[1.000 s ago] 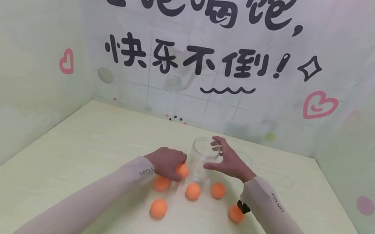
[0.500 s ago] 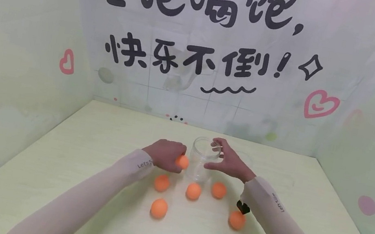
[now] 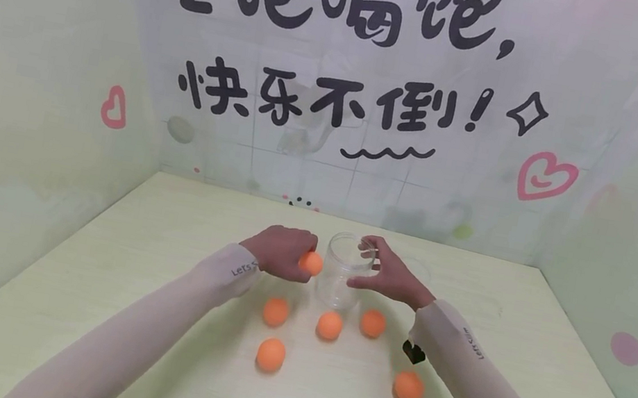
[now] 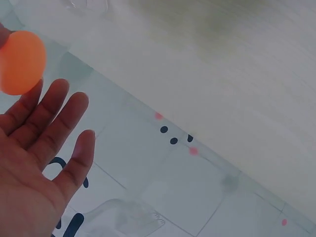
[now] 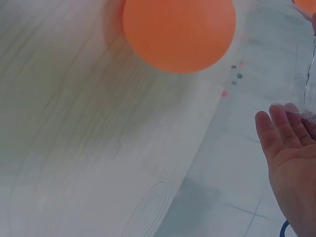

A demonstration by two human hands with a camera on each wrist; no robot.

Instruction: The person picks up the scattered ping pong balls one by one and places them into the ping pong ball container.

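My left hand [image 3: 280, 251] pinches an orange ping-pong ball [image 3: 311, 264] above the table, just left of the clear jar [image 3: 335, 285]. In the left wrist view that ball [image 4: 23, 63] sits at the fingertips, while the other fingers of the hand [image 4: 29, 168] extend loosely. My right hand [image 3: 394, 280] holds the jar from its right side, thumb in front and fingers behind. The jar stands upright with its mouth uncovered, and no ball shows inside it. The right wrist view has the hand [image 5: 296, 170] at the jar's wall, cut by the frame edge.
Loose orange balls lie in front of the jar: a near-left one [image 3: 270, 355], another [image 3: 275, 311], a middle one [image 3: 329, 325], one to its right [image 3: 373, 323], and one by the right sleeve [image 3: 408, 388]. A clear disc [image 3: 417, 270] lies behind the right hand.
My left hand has lifted the ball up and away from the table, beside the jar. The ball near the right sleeve has rolled toward me. The right hand stays on the jar.
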